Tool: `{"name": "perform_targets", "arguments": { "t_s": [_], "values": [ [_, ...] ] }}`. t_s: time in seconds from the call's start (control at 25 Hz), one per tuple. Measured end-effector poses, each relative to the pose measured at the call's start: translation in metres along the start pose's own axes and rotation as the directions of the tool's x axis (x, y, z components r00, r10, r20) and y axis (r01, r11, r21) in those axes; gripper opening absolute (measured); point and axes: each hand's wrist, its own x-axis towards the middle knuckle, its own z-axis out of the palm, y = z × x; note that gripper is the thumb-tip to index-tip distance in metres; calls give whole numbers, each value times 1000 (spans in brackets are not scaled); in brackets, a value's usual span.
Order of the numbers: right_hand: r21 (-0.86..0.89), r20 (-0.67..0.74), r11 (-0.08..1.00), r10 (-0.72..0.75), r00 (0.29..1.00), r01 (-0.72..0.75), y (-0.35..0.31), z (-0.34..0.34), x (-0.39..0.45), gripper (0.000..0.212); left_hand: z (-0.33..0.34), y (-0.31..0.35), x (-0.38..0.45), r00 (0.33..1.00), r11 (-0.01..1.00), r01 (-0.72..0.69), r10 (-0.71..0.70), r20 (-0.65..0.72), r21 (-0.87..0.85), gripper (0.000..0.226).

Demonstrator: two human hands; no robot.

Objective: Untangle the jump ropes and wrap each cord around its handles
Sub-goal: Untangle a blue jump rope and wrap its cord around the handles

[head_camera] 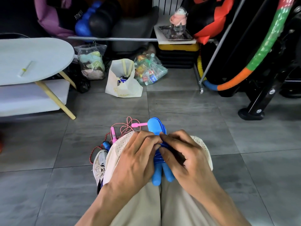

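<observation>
Hands meet over my lap: my left hand (138, 154) and right hand (179, 154) both pinch the blue cord (158, 154) wound around the paired blue handles (161, 175), held above my knees. Beyond my knees, the pink-handled rope (125, 128) lies loosely tangled on the grey floor (187, 111), beside my shoe (100, 162).

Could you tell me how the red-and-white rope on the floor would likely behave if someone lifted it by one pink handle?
The rope lies in loose loops, so it would probably hang limp and trail. It looks thin, likely light. The pink handle seems rigid; loops may snag the shoe.
</observation>
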Motion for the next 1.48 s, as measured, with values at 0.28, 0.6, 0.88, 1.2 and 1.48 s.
{"name": "perform_targets", "arguments": {
  "t_s": [0.28, 0.6, 0.88, 1.2, 1.48],
  "values": [
    [56, -25, 994, 93, 995, -92, 3, 4, -4, 30, 3, 11, 9, 999, 997, 26, -24, -33, 67, 18],
    [-54, -170, 990, 117, 979, -128, -9, 10, 6, 14, -4, -6, 0, 990, 986, 126, -132, -46, -113, 22],
    [-108, -186, 982, 133, 973, -155, -12, 8, 6, 19, -14, -10, 7, 978, 917, 207, -203, 47, -340, 19],
    [-90, -244, 995, 17, 970, -40, -4, 13, -2, 13, -12, -7, 3, 964, 947, 261, -266, -2, -186, 10],
    [-159, -204, 987, -18, 979, -15, -8, 13, 0, 13, -14, -2, 4, 954, 946, 299, -300, 10, -129, 23]
  ]
}}
